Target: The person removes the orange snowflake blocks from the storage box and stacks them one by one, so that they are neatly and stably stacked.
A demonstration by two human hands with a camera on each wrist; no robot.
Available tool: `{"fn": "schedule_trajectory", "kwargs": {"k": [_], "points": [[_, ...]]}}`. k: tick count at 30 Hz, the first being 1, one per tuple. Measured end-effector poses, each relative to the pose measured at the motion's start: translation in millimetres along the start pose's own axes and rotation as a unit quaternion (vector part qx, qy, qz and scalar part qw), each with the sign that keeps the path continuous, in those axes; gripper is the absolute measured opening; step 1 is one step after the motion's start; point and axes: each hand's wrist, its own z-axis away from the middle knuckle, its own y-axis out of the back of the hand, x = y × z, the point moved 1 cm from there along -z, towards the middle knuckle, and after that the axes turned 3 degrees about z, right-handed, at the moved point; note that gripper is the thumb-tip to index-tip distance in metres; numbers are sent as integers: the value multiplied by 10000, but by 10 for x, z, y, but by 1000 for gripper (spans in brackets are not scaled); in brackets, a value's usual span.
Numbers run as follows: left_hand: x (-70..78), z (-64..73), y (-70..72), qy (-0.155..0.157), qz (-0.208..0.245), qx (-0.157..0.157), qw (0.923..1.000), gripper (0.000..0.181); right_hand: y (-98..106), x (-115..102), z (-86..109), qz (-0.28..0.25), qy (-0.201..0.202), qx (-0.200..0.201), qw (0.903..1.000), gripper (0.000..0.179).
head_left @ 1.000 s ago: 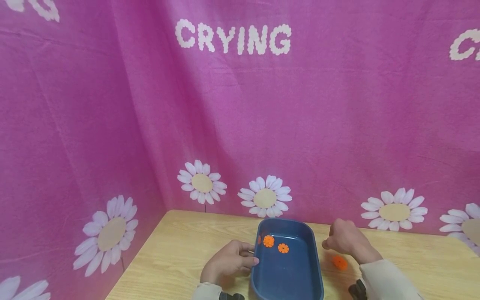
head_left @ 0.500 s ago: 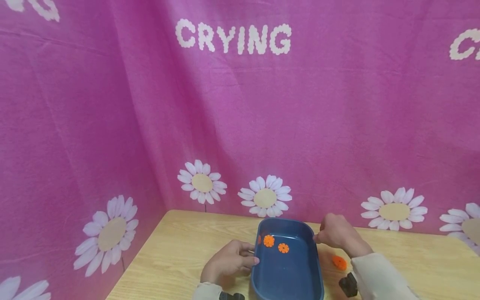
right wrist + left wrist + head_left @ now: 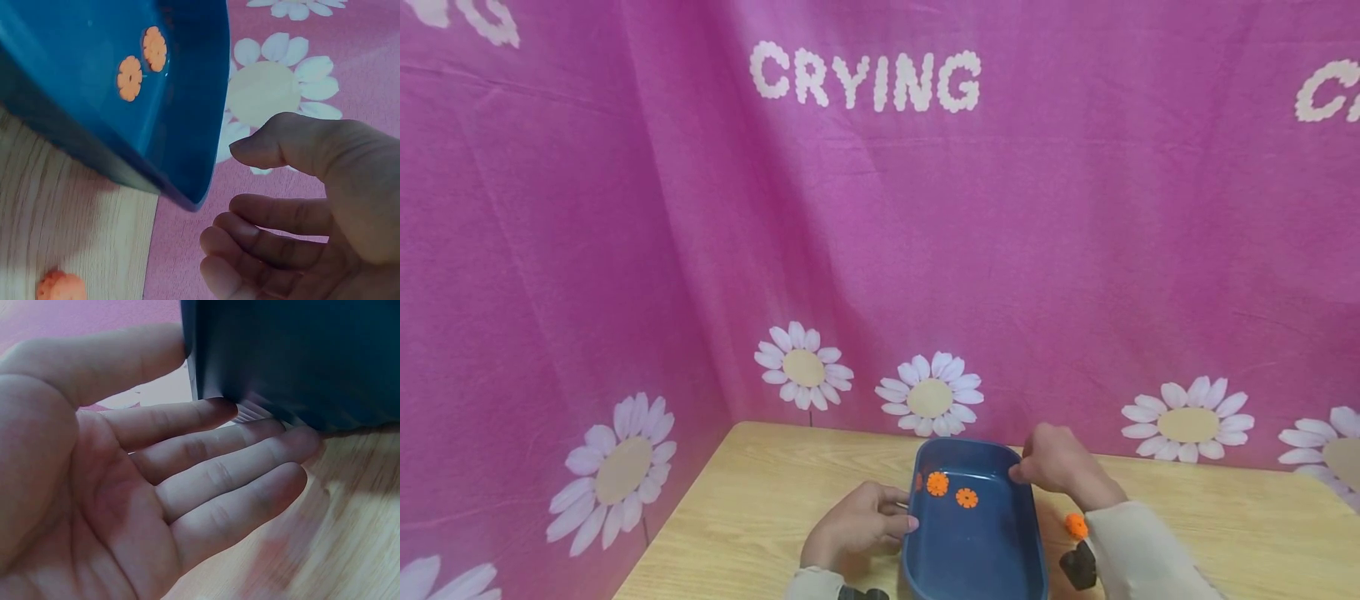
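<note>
A deep blue rectangular container (image 3: 977,550) stands on the wooden table. Two orange notched plastic discs (image 3: 967,497) lie inside, toward its far end. My left hand (image 3: 861,521) is at the container's left side; in the left wrist view its thumb touches the wall (image 3: 294,362) and the straight fingers reach to its lower edge. At the far right corner is my right hand (image 3: 1060,462), which overlaps the rim in the head view. Seen from the right wrist, its loosely bent fingers (image 3: 281,215) hold nothing and are apart from the container.
More orange notched plastic (image 3: 1077,526), which looks like several discs together, lies on the table (image 3: 775,492) right of the container, partly behind the right sleeve (image 3: 1142,550). A pink cloth (image 3: 1037,250) with printed daisies hangs behind the table and along its left side.
My right hand has moved left, from beside the orange piece on the table to the container's far right corner. The left hand, the container and the discs inside stay put.
</note>
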Motion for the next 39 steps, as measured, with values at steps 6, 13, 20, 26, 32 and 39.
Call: {"fn": "schedule_trajectory", "kwargs": {"k": [6,13,20,26,32,39], "points": [[-4,-2,10,41,40,9,10000,40,-51,-105,-40,-79,-20,41,10000,15],[8,-11,29,-40,20,32,10000,39,-86,-195,-91,-271,-79,-2,9996,18],[30,-5,31,-54,18,20,10000,37,-138,-243,-126,-382,-220,-125,9989,25],[26,-3,25,24,82,24,10000,38,-206,-273,-136,-437,-218,-148,9987,28],[-5,-6,20,59,115,-20,9999,37,-293,-298,-126,-631,-226,-140,9977,29],[-13,1,21,101,156,-151,9997,37,-379,-333,-147,-564,-114,-145,9982,24]]}}
